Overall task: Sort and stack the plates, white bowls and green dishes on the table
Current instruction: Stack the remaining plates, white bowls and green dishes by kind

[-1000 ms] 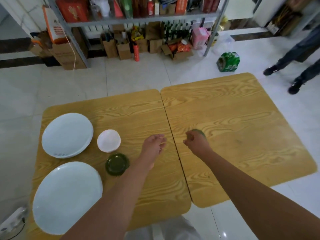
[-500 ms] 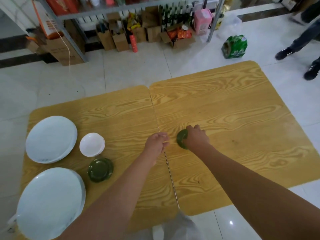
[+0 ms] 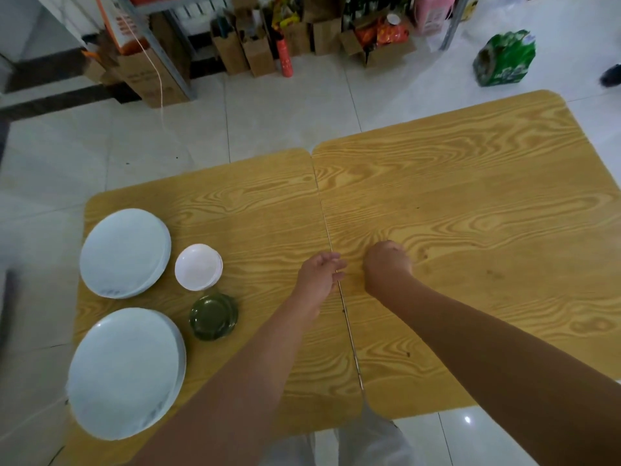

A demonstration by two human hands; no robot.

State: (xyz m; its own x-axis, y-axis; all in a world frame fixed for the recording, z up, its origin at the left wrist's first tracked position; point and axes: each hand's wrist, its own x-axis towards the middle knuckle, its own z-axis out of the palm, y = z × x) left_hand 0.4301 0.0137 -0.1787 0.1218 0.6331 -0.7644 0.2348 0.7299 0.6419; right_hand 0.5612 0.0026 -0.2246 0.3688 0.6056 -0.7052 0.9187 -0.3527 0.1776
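Head view, looking down: the right hand (image 3: 386,264) lies knuckles-up on the table (image 3: 487,203), just right of the seam between the two tabletops. Its fingers are curled under the palm and hidden, so I cannot tell whether they hold anything. The left hand (image 3: 321,274) is just beside it. Its fingers (image 3: 337,262) are loose, slightly parted and holding nothing, with the tips over the seam, near the right hand but apart from it.

The green dishes (image 3: 213,317) sit well to the left of the left fingers and a little nearer the person, apart from both hands. The white bowls (image 3: 198,267), stacked, are just beyond the green dishes, level with the left fingers and well left of them. Farther left are two stacks of plates: the far plates (image 3: 125,253) just beside the bowls, and the near plates (image 3: 126,373) just beside the green dishes.
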